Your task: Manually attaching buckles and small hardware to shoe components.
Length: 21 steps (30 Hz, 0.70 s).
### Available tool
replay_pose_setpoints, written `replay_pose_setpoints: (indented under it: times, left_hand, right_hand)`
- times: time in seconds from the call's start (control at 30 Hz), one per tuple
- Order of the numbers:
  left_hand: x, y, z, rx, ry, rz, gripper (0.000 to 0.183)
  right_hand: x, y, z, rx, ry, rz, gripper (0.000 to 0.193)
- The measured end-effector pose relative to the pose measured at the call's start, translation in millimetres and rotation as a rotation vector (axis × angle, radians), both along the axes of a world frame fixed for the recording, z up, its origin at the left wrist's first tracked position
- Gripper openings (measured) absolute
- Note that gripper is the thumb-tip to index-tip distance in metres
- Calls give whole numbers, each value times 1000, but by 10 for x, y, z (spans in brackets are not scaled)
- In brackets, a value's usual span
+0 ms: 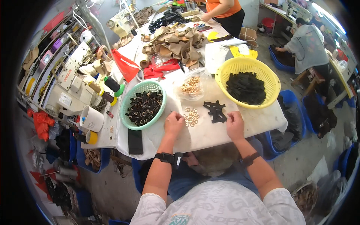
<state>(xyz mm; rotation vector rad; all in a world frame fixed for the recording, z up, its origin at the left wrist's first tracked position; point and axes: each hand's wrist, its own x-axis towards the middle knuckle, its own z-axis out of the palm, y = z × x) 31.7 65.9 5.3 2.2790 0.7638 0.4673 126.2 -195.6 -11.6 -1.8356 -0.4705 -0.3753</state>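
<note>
Head view: the left grip (174, 123) is held beside gold buckles (191, 117), the right grip (235, 125) beside black strips (215, 111). Both are curled together; anything pinched inside cannot be told.

Red lettering (68, 75), sewing machine (78, 71); grey lettering (225, 218), shirt (217, 200).

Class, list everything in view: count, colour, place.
table: one, white, centre
green basket: one, pale green, table left
pieces: many, mostly black, green basket
yellow basket: one, yellow, table right
fabric: pile, black, yellow basket
bag: one, clear, between baskets
buckles: many, gold, near middle
strips: several, black, right of buckles
phone: one, black, front left
scraps: many, brown, far table
sewing machines: several, pale, both sides
tubs: several, blue, floor
co-workers: at least two, orange and grey, background
left hand: one, bare, beside buckles
right hand: one, bare, beside strips
</note>
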Motion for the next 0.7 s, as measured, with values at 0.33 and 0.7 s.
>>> replay_pose_setpoints:
  times: [0.33,0.7]
  left_hand:
    - [-186,-583,205,-901,-321,-102,20]
    - [-189,-642,31,-988,-215,-141,16]
  right_hand:
    - [-56,51,68,-465,-165,33,17]
    - [-33,77,-41,-433,-218,14,12]
